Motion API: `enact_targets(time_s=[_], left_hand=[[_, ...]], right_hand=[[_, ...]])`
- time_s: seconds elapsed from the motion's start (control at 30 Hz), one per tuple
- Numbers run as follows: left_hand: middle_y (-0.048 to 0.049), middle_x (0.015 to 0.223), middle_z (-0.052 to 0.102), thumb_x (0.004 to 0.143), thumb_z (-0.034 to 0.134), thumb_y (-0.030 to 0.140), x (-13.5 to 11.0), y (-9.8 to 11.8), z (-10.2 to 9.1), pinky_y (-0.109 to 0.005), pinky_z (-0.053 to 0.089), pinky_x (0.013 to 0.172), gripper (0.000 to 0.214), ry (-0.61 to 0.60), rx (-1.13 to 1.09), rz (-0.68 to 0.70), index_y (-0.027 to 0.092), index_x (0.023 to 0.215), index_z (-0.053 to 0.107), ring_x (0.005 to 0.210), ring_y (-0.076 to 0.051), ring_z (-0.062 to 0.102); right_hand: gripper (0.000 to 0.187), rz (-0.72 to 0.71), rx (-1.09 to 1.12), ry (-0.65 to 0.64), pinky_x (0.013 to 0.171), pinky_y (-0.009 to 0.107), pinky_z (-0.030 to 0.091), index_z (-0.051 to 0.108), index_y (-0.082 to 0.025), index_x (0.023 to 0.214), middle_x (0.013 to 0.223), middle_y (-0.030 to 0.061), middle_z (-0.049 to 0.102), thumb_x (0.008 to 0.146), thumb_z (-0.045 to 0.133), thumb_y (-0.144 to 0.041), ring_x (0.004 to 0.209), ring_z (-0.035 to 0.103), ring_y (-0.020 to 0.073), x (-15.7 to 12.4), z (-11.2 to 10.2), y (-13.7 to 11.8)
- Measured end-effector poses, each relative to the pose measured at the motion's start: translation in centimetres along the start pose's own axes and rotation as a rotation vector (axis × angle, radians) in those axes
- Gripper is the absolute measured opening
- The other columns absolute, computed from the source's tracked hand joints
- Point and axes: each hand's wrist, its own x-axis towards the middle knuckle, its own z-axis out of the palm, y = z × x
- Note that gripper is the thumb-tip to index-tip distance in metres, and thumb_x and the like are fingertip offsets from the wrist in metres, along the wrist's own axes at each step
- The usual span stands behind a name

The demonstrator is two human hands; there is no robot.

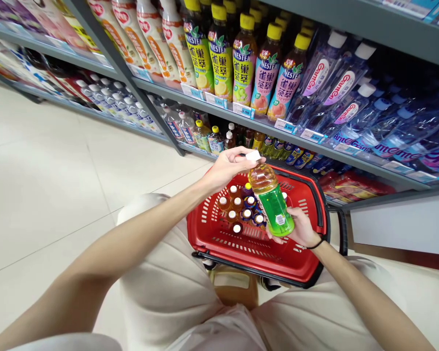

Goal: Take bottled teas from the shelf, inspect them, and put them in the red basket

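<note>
A tea bottle (276,207) with a green label, amber contents and a white cap is held tilted above the red shopping basket (201,229). My left hand (229,168) is closed at its top, fingers pinching the cap. Around the lower end, my right hand (300,226) is wrapped, with a black band on that wrist. Inside the basket, several small bottles (237,202) stand grouped, mostly white-capped, one with a yellow cap. The held bottle hides some of them.
Ahead, a grey shelf (219,105) carries several Nestea bottles (245,63), with clear Ganten water bottles (336,83) to their right. More drinks fill the lower shelf. My knees flank the basket; tiled floor (58,195) lies to the left.
</note>
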Motion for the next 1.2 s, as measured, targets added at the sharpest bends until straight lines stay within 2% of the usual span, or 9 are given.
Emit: enact_targets(time_s=[0.17,0.37,0.63,0.8,1.0,1.2], left_hand=[[-0.0098,0.105,0.083,0.07,0.097,0.038,0.02,0.18,-0.05,-0.035,0.06,0.098,0.046,-0.007,0.028,-0.003,0.015,0.104,0.074,0.097,-0.022,0.081],[-0.01,0.107,0.083,0.071,0.096,0.038,0.05,0.03,-0.04,-0.034,0.06,0.096,0.046,0.0,0.035,-0.004,0.016,0.104,0.074,0.096,-0.022,0.08],[-0.0106,0.109,0.083,0.071,0.095,0.038,-0.01,0.06,0.02,-0.035,0.06,0.096,0.046,0.006,0.055,-0.012,0.016,0.106,0.074,0.097,-0.022,0.08],[-0.0103,0.109,0.083,0.072,0.095,0.036,-0.07,0.1,0.05,-0.035,0.06,0.097,0.046,0.003,0.043,-0.016,0.016,0.107,0.074,0.098,-0.022,0.08],[-0.0101,0.109,0.083,0.073,0.095,0.037,-0.05,-0.02,-0.03,-0.034,0.06,0.096,0.045,-0.003,0.035,-0.008,0.016,0.107,0.074,0.098,-0.022,0.08],[-0.0102,0.108,0.083,0.073,0.096,0.036,0.0,-0.12,-0.1,-0.035,0.06,0.096,0.045,-0.013,0.027,-0.008,0.017,0.108,0.074,0.098,-0.022,0.08]], right_hand=[[0.053,-0.01,0.018,-0.026,0.051,0.028,0.046,0.069,-0.012,0.099,0.076,0.0115,0.075,0.098,0.051,-0.062,0.056,0.066,0.0209,0.01,-0.04,0.02],[0.058,0.022,-0.031,-0.005,0.052,0.03,0.045,0.07,-0.011,0.104,0.086,0.0155,0.077,0.098,0.048,-0.065,0.055,0.062,0.0197,-0.1,0.28,-0.26],[0.06,0.044,-0.016,0.0,0.046,0.028,0.04,0.069,-0.011,0.108,0.087,0.0157,0.078,0.097,0.049,-0.067,0.053,0.062,0.0197,-0.13,-0.03,0.07],[0.06,0.046,-0.015,0.007,0.048,0.029,0.042,0.069,-0.01,0.109,0.088,0.0163,0.078,0.097,0.049,-0.066,0.053,0.063,0.0199,-0.07,-0.06,0.09],[0.055,0.005,-0.039,-0.001,0.05,0.03,0.045,0.068,-0.013,0.097,0.074,0.0111,0.073,0.098,0.048,-0.064,0.054,0.063,0.0213,0.04,0.02,0.13],[0.058,0.032,-0.045,-0.015,0.052,0.029,0.042,0.066,-0.011,0.112,0.071,0.0092,0.07,0.098,0.048,-0.064,0.052,0.061,0.0205,-0.02,-0.08,0.03]])
